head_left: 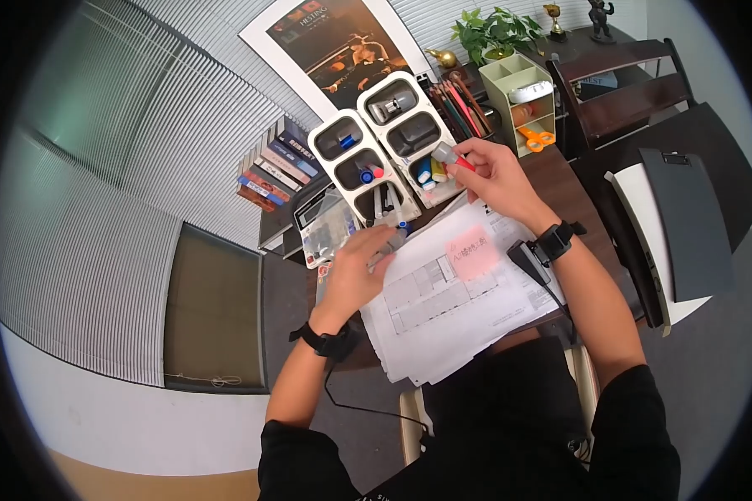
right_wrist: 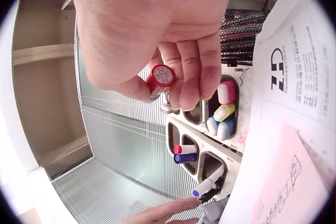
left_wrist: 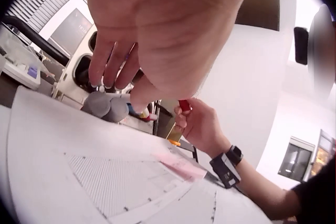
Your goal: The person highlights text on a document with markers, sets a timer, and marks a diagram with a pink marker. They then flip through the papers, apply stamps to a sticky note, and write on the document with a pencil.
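Observation:
In the head view my right hand [head_left: 497, 179] pinches a grey-and-red cylinder [head_left: 444, 154] above the right-hand tray. Its round red end [right_wrist: 163, 76], with a pale label, faces the right wrist camera. My left hand [head_left: 358, 271] is over the papers' upper left edge, with grey cylinders [head_left: 390, 243] between its thumb and fingers. Two rounded grey ends [left_wrist: 97, 103] show beside the fingertips in the left wrist view; the exact contact is partly hidden. A blue round end [head_left: 403, 226] shows just beyond them.
Two white compartment trays [head_left: 315, 140] hold markers and other items. Papers [head_left: 409, 342] with a pink note [head_left: 474, 253] lie nearer the body. Beyond are books [head_left: 267, 171], a pencil holder [head_left: 464, 107] and a green organizer [head_left: 493, 79] with orange scissors [head_left: 536, 139].

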Demonstrator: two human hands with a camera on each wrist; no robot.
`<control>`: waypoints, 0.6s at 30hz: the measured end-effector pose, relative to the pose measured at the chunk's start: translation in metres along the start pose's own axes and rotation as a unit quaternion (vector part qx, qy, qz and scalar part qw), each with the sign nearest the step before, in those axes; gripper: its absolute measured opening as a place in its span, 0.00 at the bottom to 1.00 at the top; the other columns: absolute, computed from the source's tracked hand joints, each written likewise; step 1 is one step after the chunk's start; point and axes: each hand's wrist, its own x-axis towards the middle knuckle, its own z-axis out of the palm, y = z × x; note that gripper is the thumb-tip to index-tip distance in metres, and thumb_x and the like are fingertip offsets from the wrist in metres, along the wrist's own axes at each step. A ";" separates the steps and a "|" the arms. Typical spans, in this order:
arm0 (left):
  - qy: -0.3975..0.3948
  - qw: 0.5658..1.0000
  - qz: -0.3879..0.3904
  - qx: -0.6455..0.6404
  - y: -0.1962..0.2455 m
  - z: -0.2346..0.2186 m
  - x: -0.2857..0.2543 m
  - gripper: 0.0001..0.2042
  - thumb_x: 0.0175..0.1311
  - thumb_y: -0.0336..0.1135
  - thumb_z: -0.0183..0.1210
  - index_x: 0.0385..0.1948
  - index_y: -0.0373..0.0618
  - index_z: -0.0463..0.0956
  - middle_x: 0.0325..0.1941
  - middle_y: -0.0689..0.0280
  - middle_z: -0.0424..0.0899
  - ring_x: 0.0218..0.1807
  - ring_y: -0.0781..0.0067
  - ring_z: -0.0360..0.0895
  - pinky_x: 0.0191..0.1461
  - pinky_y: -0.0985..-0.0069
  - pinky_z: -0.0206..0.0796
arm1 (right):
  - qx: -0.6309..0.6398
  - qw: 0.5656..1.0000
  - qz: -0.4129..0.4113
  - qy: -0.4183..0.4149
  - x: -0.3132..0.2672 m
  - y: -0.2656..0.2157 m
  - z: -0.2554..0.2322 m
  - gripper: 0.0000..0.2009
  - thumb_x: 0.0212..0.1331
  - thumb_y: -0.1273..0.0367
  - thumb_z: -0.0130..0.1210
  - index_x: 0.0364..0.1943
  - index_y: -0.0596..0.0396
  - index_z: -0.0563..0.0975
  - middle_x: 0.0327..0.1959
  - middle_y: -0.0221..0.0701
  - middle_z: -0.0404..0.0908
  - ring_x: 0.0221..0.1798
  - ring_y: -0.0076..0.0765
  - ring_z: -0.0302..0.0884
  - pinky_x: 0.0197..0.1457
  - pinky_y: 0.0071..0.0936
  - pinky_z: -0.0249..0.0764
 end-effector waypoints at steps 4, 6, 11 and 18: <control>0.094 0.994 -0.047 0.012 -0.010 -0.027 0.019 0.11 0.58 0.21 0.65 0.43 0.38 0.84 0.43 0.55 0.88 0.42 0.60 0.87 0.47 0.71 0.78 | -0.004 1.000 0.006 -0.015 0.002 0.001 -0.001 0.11 0.65 0.71 0.61 0.46 0.63 0.78 0.27 0.27 0.82 0.26 0.13 0.75 0.25 0.17 0.72; 0.141 0.988 -0.036 0.042 -0.023 -0.043 0.040 0.10 0.59 0.24 0.64 0.42 0.37 0.83 0.43 0.51 0.87 0.46 0.48 0.85 0.52 0.64 0.76 | -0.003 1.000 0.004 -0.013 0.000 -0.003 -0.001 0.10 0.65 0.71 0.61 0.46 0.63 0.78 0.27 0.27 0.82 0.26 0.13 0.75 0.25 0.17 0.72; 0.117 0.985 -0.030 0.126 -0.065 -0.052 0.106 0.17 0.59 0.32 0.66 0.47 0.30 0.80 0.50 0.43 0.84 0.54 0.42 0.80 0.60 0.59 0.71 | -0.003 1.000 0.003 0.010 0.000 -0.003 0.001 0.10 0.66 0.71 0.60 0.46 0.62 0.78 0.27 0.27 0.82 0.26 0.13 0.75 0.25 0.18 0.72; -0.201 0.955 -0.168 0.141 -0.075 -0.049 0.171 0.27 0.54 0.35 0.60 0.54 0.23 0.72 0.53 0.35 0.80 0.58 0.39 0.78 0.64 0.59 0.68 | 0.009 1.000 0.001 -0.015 0.002 0.001 -0.001 0.10 0.65 0.72 0.60 0.46 0.62 0.79 0.27 0.26 0.82 0.25 0.12 0.74 0.24 0.17 0.70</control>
